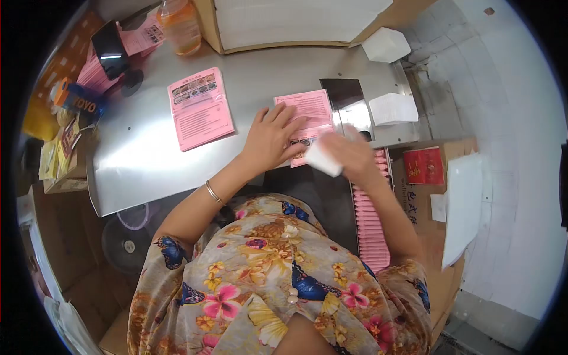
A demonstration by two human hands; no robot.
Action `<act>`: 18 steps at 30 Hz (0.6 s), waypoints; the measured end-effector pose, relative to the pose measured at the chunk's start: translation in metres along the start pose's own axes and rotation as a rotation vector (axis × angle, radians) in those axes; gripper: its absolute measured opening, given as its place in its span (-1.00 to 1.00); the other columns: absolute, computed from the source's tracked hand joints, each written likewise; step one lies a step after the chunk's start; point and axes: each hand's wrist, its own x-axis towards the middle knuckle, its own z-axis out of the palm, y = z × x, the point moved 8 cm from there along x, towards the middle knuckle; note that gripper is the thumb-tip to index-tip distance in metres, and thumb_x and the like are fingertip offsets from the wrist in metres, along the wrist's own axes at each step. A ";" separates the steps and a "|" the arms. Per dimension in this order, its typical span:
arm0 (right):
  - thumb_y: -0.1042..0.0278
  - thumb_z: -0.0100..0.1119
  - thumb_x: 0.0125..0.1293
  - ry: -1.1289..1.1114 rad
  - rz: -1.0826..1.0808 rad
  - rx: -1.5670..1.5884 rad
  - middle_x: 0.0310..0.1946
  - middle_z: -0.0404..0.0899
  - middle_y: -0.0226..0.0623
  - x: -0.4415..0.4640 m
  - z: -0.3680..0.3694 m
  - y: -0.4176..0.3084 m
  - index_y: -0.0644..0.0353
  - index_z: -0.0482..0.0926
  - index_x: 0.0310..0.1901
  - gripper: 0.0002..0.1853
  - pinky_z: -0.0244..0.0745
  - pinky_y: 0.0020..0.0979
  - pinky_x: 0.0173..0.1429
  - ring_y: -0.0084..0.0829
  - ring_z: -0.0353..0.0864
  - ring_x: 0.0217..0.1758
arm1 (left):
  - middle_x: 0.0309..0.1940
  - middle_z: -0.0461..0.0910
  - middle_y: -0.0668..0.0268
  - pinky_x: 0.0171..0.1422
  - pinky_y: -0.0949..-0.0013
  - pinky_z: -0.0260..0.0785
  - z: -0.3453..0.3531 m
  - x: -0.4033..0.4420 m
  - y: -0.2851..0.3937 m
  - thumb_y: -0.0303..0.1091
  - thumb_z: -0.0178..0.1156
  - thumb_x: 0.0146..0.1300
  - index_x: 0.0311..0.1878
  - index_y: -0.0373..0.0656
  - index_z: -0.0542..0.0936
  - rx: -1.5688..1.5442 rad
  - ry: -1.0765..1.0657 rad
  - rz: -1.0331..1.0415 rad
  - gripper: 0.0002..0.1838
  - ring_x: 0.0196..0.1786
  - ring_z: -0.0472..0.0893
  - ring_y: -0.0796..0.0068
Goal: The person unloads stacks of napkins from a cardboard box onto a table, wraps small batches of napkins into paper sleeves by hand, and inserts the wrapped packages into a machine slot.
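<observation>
My left hand [271, 137] lies flat with fingers spread on a pink printed sheet [307, 105], pressing it to the metal table. Part of the sheet is hidden under both hands. In my right hand [353, 158], smeared by motion, is a white block-like piece [322, 157] whose kind I cannot make out; it is at the sheet's near right corner. Left of my hands lies a stack of pink printed leaflets [201, 109]. By my right forearm, a long box holds a row of pink folded packets [371, 228].
The metal table [136, 160] has a dark phone [110, 50], an orange-lidded jar [179, 29] and a blue YOYO box [81, 97] at its left. White blocks [393, 109] stand at the right edge. Beyond them a cardboard box carries a red packet [423, 166].
</observation>
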 end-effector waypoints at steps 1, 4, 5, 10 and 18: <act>0.39 0.28 0.19 -0.086 -0.022 0.063 0.16 0.65 -0.18 0.015 0.010 -0.020 0.14 0.66 0.12 -0.59 0.30 0.01 0.47 -0.21 0.61 0.24 | 0.32 0.43 0.09 0.41 -0.16 0.20 0.003 0.002 0.000 0.10 0.31 0.19 0.29 -0.04 0.52 -0.005 0.004 -0.007 -0.34 0.39 0.39 0.02; 0.36 0.30 0.15 -0.048 0.200 -0.041 0.09 0.67 -0.26 0.032 0.052 0.014 0.01 0.67 0.05 -0.62 0.15 0.11 0.54 -0.24 0.58 0.25 | 0.33 0.42 0.12 0.40 -0.16 0.21 0.004 0.005 0.003 0.04 0.38 0.12 0.34 -0.03 0.49 -0.070 0.010 -0.034 -0.27 0.38 0.41 0.04; 0.36 0.30 0.15 -0.045 0.215 -0.044 0.09 0.67 -0.26 0.045 0.061 0.017 0.01 0.67 0.05 -0.62 0.15 0.11 0.54 -0.24 0.58 0.25 | 0.33 0.42 0.12 0.40 -0.16 0.21 0.005 0.007 0.008 0.04 0.38 0.12 0.34 -0.03 0.49 -0.075 0.001 -0.022 -0.27 0.38 0.41 0.04; 0.34 0.30 0.15 -0.096 0.158 -0.199 -0.09 0.69 -0.24 0.074 0.083 0.028 0.03 0.68 0.06 -0.62 -0.03 0.22 0.57 -0.22 0.59 0.17 | 0.32 0.47 0.12 0.40 -0.13 0.24 -0.024 0.023 0.026 -0.12 0.47 0.06 0.42 -0.06 0.39 -0.012 0.105 0.027 -0.17 0.35 0.46 0.06; 0.42 0.08 0.31 -0.624 0.759 -0.143 -0.17 0.68 0.05 -0.007 0.055 0.095 0.12 0.63 0.15 -0.62 0.56 -0.05 0.10 0.08 0.67 -0.10 | 0.14 0.54 -0.05 0.22 -0.01 0.42 -0.114 -0.054 -0.099 -0.49 0.15 0.26 0.22 -0.26 0.50 0.058 0.318 -0.443 -0.57 0.17 0.52 -0.19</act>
